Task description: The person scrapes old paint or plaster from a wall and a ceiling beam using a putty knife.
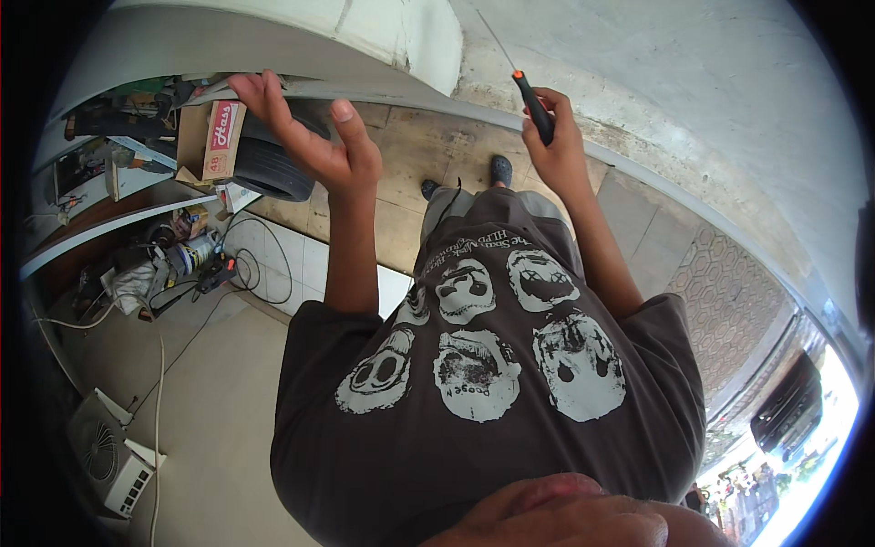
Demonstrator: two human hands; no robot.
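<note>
My right hand (558, 146) is wrapped round the black handle of a screwdriver (535, 105) with an orange collar. Its long thin shaft points up and to the left, the tip apart from the pale wall (629, 55). Raised with the palm up, my left hand (324, 150) holds nothing, its thumb and fingers spread. Above that hand runs a large white curved casing (401, 32); whether the fingertips touch its lower edge I cannot tell.
Beyond my left hand stand a cardboard box (202, 141) and a black tyre (273, 169). Cables and a cluttered heap of gear (182, 260) lie lower left, with a white fan unit (109, 456) beneath. Tiled floor (392, 137) shows around my feet. A dark vehicle (788, 406) is outside at right.
</note>
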